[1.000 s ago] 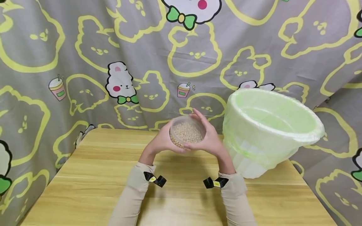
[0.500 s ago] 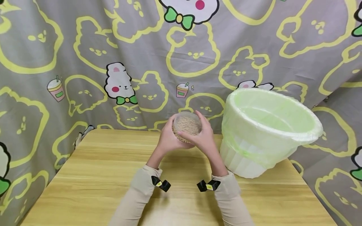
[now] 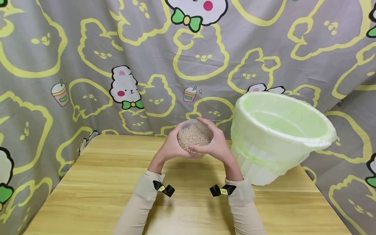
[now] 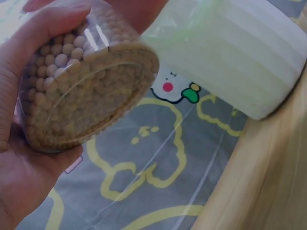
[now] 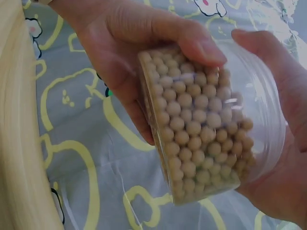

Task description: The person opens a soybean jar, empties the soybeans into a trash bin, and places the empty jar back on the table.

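Both hands hold a clear, round plastic jar (image 3: 196,146) of small beige balls above the table, in the middle of the head view. My left hand (image 3: 171,143) grips its left side, and my right hand (image 3: 219,143) grips the right, thumb across the near wall. The left wrist view shows the jar's round bottom (image 4: 98,98) tipped toward the camera, with balls packed against it. In the right wrist view the balls (image 5: 201,120) slope inside the tilted jar, leaving some space near its rim. The far fingers are partly hidden behind the jar.
A large pale bucket (image 3: 258,169) with a light green plastic liner (image 3: 285,138) stands on the right of the wooden table (image 3: 97,176). Behind hangs a grey curtain (image 3: 158,58) with cartoon prints. A black wrist mount sits on each sleeve.
The hands turned the jar, drew closer together half a second ago, then spread again. The jar stays at about the same place, its tilt slightly changed. The bucket has not moved.
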`<state>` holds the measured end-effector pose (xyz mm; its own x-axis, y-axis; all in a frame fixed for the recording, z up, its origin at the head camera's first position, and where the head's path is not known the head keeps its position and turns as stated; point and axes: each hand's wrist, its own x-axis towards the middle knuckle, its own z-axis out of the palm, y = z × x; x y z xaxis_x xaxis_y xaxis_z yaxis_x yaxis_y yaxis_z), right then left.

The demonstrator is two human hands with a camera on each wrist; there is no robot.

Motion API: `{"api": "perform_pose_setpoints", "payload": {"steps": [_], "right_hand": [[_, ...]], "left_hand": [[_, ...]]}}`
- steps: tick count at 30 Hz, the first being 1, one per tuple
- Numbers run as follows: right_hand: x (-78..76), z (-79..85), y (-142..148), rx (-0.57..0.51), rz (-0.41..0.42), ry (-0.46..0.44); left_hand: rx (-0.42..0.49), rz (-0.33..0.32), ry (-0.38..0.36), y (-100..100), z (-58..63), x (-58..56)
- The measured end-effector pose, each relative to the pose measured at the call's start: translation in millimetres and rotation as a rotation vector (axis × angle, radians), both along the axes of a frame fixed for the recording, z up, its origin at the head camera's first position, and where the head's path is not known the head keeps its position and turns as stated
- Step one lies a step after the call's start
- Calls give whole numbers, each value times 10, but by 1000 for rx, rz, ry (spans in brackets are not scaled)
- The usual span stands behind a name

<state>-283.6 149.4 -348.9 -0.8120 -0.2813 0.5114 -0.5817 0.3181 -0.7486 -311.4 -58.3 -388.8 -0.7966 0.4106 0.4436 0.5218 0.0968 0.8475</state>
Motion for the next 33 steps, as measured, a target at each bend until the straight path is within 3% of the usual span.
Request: {"api": "perform_pose_setpoints", "payload": {"steps": [6,12,25,33], "right_hand": [[-9,12,48,-101,72,23],[34,70,108,-110,31,42],[65,139,315,-6,5,-36],[68,58,341,177,1,-119]], "left_hand": [[34,-60,2,-76,13,-22],[63,-39,37,-190,65,-40],[192,145,43,-602,225,-32],[229,210,57,-748,247,-21]]}}
